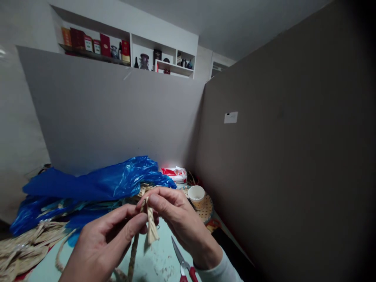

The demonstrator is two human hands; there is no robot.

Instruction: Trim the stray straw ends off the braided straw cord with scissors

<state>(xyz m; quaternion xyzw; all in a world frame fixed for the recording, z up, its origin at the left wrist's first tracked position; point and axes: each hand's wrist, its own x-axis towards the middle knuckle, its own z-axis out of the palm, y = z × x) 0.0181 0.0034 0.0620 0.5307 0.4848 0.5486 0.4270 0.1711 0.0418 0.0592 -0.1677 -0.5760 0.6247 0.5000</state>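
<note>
I see both hands close together above the near part of the table [158, 262]. The right hand [176, 215] pinches the top of a pale straw strip [152, 227] between thumb and fingers, and the strip hangs down from it. The left hand [102, 243] has its fingers closed on a braid [133, 254], which goes down toward the near edge. Scissors [183, 264] lie just right of the braid. Farther away are a blue bag [102, 182] on the left and a cup [196, 193] on the right.
</note>
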